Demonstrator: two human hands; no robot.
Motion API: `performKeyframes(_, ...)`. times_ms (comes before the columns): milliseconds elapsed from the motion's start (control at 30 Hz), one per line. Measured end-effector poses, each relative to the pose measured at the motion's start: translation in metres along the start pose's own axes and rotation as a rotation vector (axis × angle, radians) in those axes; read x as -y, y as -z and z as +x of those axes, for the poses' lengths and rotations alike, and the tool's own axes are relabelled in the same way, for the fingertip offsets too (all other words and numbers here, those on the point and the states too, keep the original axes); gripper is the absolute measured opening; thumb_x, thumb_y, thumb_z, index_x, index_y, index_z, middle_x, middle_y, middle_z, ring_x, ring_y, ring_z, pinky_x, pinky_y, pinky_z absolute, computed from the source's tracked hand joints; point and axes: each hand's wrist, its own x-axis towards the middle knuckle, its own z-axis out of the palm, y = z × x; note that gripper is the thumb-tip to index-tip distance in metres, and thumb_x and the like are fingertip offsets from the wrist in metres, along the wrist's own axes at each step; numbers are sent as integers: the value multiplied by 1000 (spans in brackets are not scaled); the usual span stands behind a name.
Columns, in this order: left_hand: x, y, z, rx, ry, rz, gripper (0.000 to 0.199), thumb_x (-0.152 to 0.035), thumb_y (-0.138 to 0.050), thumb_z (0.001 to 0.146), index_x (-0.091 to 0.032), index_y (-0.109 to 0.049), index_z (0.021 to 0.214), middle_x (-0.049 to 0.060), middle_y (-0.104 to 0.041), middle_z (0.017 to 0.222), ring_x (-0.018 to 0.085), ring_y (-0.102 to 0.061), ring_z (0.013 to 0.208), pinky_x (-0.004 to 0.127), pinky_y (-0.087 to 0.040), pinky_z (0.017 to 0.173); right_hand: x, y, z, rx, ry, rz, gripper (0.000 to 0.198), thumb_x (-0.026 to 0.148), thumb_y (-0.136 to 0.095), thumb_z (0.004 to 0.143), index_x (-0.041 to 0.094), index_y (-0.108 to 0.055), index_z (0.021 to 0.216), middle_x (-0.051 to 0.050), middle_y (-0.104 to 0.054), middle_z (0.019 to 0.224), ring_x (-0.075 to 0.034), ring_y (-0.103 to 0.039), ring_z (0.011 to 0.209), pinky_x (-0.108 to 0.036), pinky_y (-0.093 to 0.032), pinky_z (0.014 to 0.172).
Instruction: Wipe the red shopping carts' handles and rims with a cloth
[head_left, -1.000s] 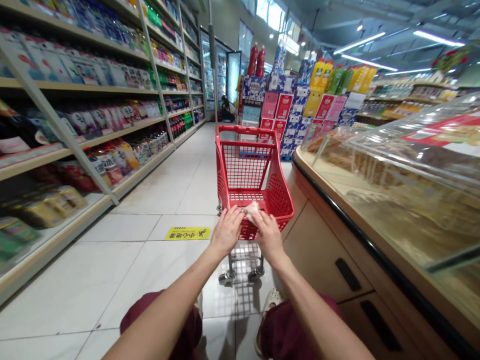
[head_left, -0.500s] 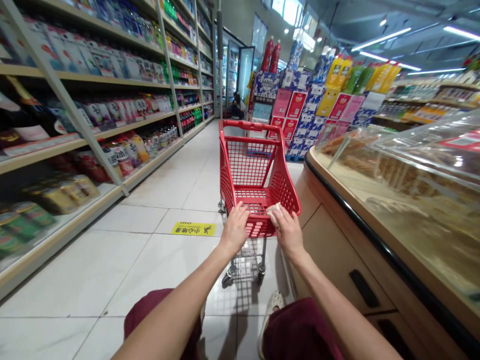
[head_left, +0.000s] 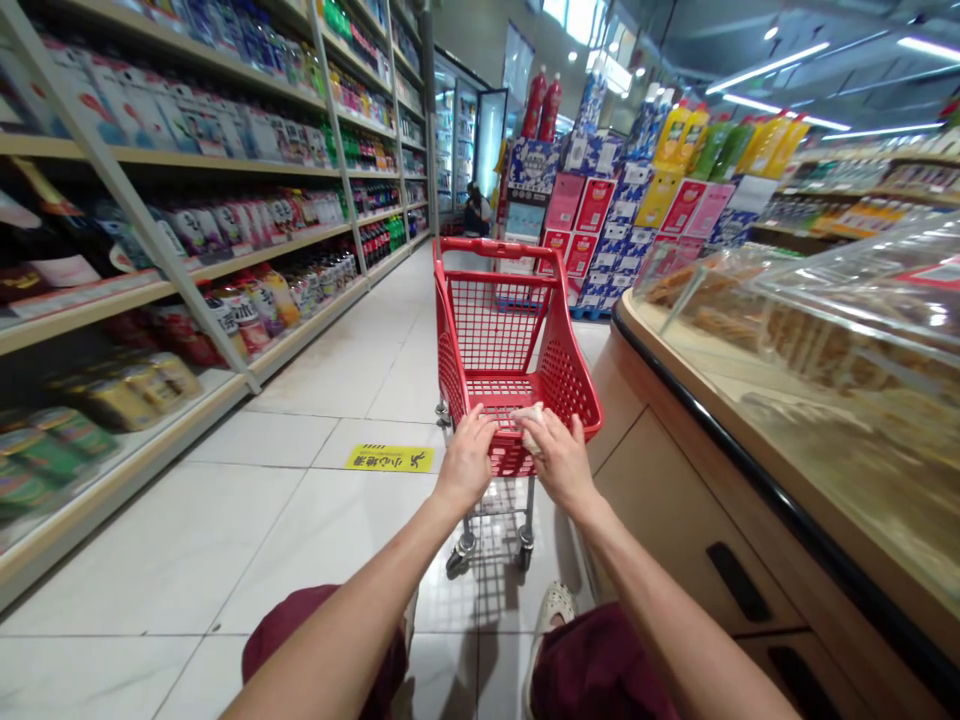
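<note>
A red plastic shopping cart (head_left: 568, 370) stands on the tiled floor straight ahead, its front rim toward me. My left hand (head_left: 466, 455) grips this rim near its left corner, fingers hooked over the edge. A crumpled whitish cloth (head_left: 529, 420) lies under the fingers of my right hand (head_left: 561, 455), which presses it on the rim at about the middle. The thumb side of the left hand and part of the cloth are hidden from me.
Drink shelves (head_left: 262, 160) line the left side. A wooden counter (head_left: 675, 480) with clear covers runs close along the right. Stacked drink cartons (head_left: 592, 220) stand behind the cart, and a person (head_left: 475, 212) is far down the aisle. A yellow floor sticker (head_left: 390, 458) lies left of the cart.
My right hand has slid left along the rim with the cloth, from near the right corner to about the middle. My left hand stays at its place on the cart.
</note>
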Motion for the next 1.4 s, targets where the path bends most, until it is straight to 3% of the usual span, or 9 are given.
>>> performKeyframes(233,1,1,-4,-22,35,-1,39,3,-37,65,-14,-53,96,9,-57,105,23,-38,119,47,-37,98,32,-10,-4,-159,-234,245,45,13,-40,75,21,-41,120,-8,-54,118,-22,-41,117,-54,-16,99)
performKeyframes(367,2,4,-8,-17,32,-3,40,3,-37,63,-13,-52,96,9,-56,106,23,-37,119,45,-37,99,42,-7,4,-213,-319,272,32,18,-43,74,21,-53,105,-9,-47,125,-25,-38,118,-54,-17,98)
performKeyframes(533,0,9,-14,-15,35,-13,38,3,-37,64,-12,-53,94,9,-56,106,23,-36,120,44,-36,100,26,9,10,-358,-330,340,28,19,-40,77,17,-54,102,-10,-56,111,-20,-48,106,-40,-34,93)
performKeyframes(733,-2,10,-15,-5,64,-14,38,2,-36,66,-14,-53,95,9,-57,106,22,-37,120,46,-37,98,49,2,1,-117,-101,196,32,17,-45,77,18,-52,108,-9,-59,109,-21,-49,107,-46,-23,98)
performKeyframes(833,-1,10,-13,10,43,-11,38,1,-36,68,-13,-53,98,10,-58,107,22,-37,121,46,-38,97,59,-3,-6,-102,-7,113,38,14,-47,76,19,-50,113,-9,-55,117,-22,-42,115,-44,-22,99)
performKeyframes(967,-1,13,-9,91,-20,15,36,0,-37,69,-14,-54,97,10,-57,111,23,-36,121,48,-35,99,27,3,-17,-124,-31,74,39,5,-39,76,25,-55,107,-5,-59,112,-18,-48,109,-44,-23,99)
performKeyframes(1100,-6,10,-4,75,34,41,33,1,-39,67,-14,-55,91,11,-56,113,24,-37,121,48,-36,98,-6,9,-24,-212,-192,80,38,7,-37,76,19,-56,107,-8,-59,111,-20,-47,110,-46,-27,97)
performKeyframes(1167,-8,8,-2,73,48,33,32,2,-39,65,-13,-55,89,11,-57,112,24,-37,121,47,-37,98,0,5,-22,-216,-219,99,39,6,-36,76,17,-55,108,-10,-57,114,-20,-46,112,-45,-28,97)
performKeyframes(1400,-5,6,-3,59,46,1,34,1,-37,66,-14,-55,92,11,-57,110,23,-36,122,48,-37,98,48,-4,-18,-38,-35,77,46,9,-39,78,21,-44,122,-10,-47,127,-23,-34,122,-50,-21,99)
